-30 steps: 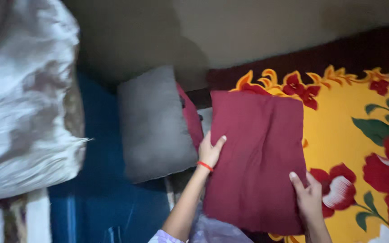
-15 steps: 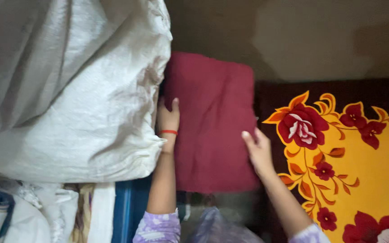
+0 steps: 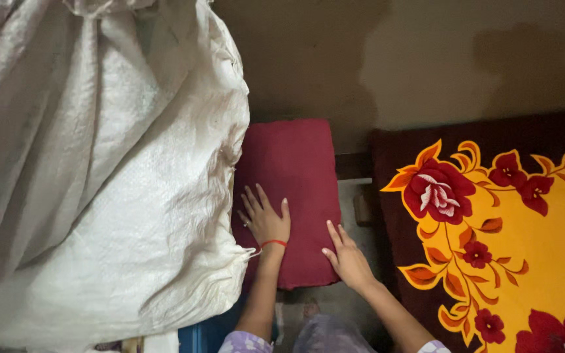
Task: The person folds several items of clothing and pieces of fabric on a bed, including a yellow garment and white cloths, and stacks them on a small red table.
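Beside the white woven sack (image 3: 99, 170), on the maroon cushion (image 3: 292, 189): left hand (image 3: 266, 219) flat, fingers spread; right hand (image 3: 348, 261) open at its edge.

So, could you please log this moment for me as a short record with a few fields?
left hand: left hand lies flat, fingers spread, on the dark red cushion
right hand: right hand rests open at the cushion's lower right edge
wrist: red band on the left wrist
to the left: large white woven sack, touching the cushion's left side
to the right: yellow blanket with red flowers, apart from the cushion
behind: plain wall
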